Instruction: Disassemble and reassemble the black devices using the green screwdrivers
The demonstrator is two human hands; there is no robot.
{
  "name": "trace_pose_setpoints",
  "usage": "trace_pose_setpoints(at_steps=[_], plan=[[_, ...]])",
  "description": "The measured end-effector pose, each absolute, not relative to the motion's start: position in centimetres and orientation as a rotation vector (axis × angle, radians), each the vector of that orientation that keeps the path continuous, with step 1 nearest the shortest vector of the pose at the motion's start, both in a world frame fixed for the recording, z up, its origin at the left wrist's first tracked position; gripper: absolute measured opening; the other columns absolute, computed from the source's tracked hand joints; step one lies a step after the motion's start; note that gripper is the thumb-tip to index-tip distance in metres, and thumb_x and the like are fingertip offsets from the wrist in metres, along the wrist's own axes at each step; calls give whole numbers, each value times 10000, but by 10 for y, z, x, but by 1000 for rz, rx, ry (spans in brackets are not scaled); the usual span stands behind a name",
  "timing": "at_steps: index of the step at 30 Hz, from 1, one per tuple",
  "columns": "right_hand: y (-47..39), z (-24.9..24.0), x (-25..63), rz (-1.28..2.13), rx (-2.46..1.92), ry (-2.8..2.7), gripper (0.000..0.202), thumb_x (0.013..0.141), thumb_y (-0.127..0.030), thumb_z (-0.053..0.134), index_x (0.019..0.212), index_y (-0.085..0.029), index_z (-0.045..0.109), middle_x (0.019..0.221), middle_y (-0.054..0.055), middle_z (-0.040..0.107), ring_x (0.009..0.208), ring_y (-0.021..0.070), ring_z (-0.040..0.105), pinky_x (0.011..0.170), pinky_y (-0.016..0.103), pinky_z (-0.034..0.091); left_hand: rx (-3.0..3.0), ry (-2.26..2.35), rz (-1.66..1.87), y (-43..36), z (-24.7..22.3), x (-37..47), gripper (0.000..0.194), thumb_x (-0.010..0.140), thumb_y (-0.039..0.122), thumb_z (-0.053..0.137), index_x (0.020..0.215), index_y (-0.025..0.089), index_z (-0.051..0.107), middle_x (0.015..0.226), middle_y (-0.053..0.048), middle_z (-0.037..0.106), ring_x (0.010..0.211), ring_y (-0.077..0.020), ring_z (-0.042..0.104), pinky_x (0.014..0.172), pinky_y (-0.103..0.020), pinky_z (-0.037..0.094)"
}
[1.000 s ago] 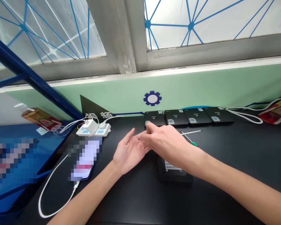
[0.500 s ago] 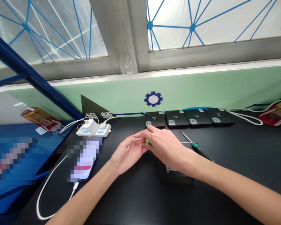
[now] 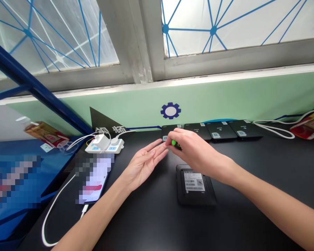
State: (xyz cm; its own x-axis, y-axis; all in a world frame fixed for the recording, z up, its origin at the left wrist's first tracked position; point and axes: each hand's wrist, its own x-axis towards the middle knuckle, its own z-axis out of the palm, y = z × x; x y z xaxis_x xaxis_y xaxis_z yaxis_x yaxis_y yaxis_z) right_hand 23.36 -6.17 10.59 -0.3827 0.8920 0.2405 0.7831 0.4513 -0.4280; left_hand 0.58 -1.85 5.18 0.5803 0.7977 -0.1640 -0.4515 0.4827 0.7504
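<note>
My left hand [image 3: 143,165] is palm up with its fingers stretched out, and I see nothing held in it. Over its fingertips, my right hand [image 3: 191,148] is closed around a screwdriver [image 3: 174,142], of which only the bright green handle end shows. The right thumb and forefinger meet at the left fingertips; anything small pinched there is too tiny to make out. Below the right hand, a flat black device [image 3: 181,197] lies on the table with its white printed label [image 3: 194,182] facing up.
Several similar black devices [image 3: 219,131] line the wall. At left are a white power strip [image 3: 108,148], a phone [image 3: 96,177] on a white cable [image 3: 45,216], and a bottle [image 3: 45,132]. A red-and-yellow package [image 3: 310,125] sits at far right.
My right hand has risen and shifted slightly right, uncovering the device's label. My left fingers have straightened. The second screwdriver on the table is now out of sight, apparently behind my right hand and wrist.
</note>
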Motion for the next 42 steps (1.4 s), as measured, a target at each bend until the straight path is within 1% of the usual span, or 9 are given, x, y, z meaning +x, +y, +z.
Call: trace_pose_setpoints(at_steps=[10, 14, 18, 23, 26, 29, 33, 37, 42], plan=[[-44, 79, 241, 377, -1478, -2545, 131, 1106, -282, 689, 1101, -154, 713, 1046, 33, 722, 919, 181, 703, 844, 354, 607, 767, 602, 876, 0, 63, -10, 628, 1076, -10, 574, 1685, -23, 423, 1538, -273, 699, 1529, -295, 628, 1268, -361, 559], [-42, 74, 227, 292, -1632, -2655, 278, 1092, -398, 740, 1224, -154, 731, 1149, 65, 758, 985, 206, 753, 895, 409, 663, 769, 634, 827, 2, 63, -14, 509, 1152, 37, 485, 1661, 21, 475, 1412, -254, 781, 1041, -172, 871, 914, -208, 700], [-39, 70, 216, 225, -1736, -2711, 326, 1084, -401, 754, 1292, -153, 723, 1223, 90, 755, 1043, 225, 760, 917, 422, 669, 894, 639, 688, -3, 59, -16, 558, 1176, 187, 569, 1709, 95, 433, 1229, -229, 851, 510, -117, 756, 544, -196, 636], [-34, 66, 212, 175, -1757, -2732, 356, 1084, -403, 753, 1337, -156, 710, 1275, 102, 745, 1079, 236, 756, 937, 436, 668, 817, 728, 748, -4, 50, -11, 546, 1132, 187, 664, 1648, 86, 515, 910, -111, 835, 547, -129, 726, 533, -199, 598], [-33, 63, 210, 173, -1754, -2746, 360, 1085, -405, 750, 1342, -156, 709, 1285, 106, 743, 1086, 239, 755, 941, 441, 668, 640, 788, 873, -2, 43, -5, 338, 1115, 88, 631, 1447, 40, 671, 619, 56, 588, 442, -66, 529, 470, -158, 474], [-32, 62, 209, 182, -1753, -2749, 352, 1086, -406, 749, 1331, -155, 713, 1275, 104, 746, 1078, 237, 756, 936, 439, 668, 556, 826, 894, 0, 39, -1, 265, 1136, 76, 534, 1317, 11, 716, 657, 20, 607, 522, -92, 604, 549, -191, 545], [-32, 71, 215, 177, -1732, -2722, 312, 1090, -399, 744, 1283, -154, 727, 1229, 91, 757, 1053, 227, 759, 922, 427, 669, 502, 847, 874, 1, 42, 4, 356, 1160, 160, 475, 1390, -12, 685, 1100, -203, 816, 1000, -233, 832, 931, -315, 681], [-34, 90, 220, 89, -1734, -2609, 264, 1098, -378, 733, 1235, -153, 724, 1154, 67, 753, 969, 199, 746, 868, 390, 663, 484, 724, 852, -4, 48, 7, 527, 1177, 278, 451, 1596, -30, 535, 1448, -279, 739, 1379, -325, 735, 1215, -425, 575], [-48, 100, 207, 12, -1577, -2549, 153, 1152, -251, 582, 1191, -174, 708, 1166, 57, 701, 799, 147, 662, 700, 303, 513, 556, 576, 798, -15, 52, 10, 542, 1199, 372, 419, 1566, 13, 591, 1460, -250, 730, 1423, -336, 693, 1243, -465, 540]])
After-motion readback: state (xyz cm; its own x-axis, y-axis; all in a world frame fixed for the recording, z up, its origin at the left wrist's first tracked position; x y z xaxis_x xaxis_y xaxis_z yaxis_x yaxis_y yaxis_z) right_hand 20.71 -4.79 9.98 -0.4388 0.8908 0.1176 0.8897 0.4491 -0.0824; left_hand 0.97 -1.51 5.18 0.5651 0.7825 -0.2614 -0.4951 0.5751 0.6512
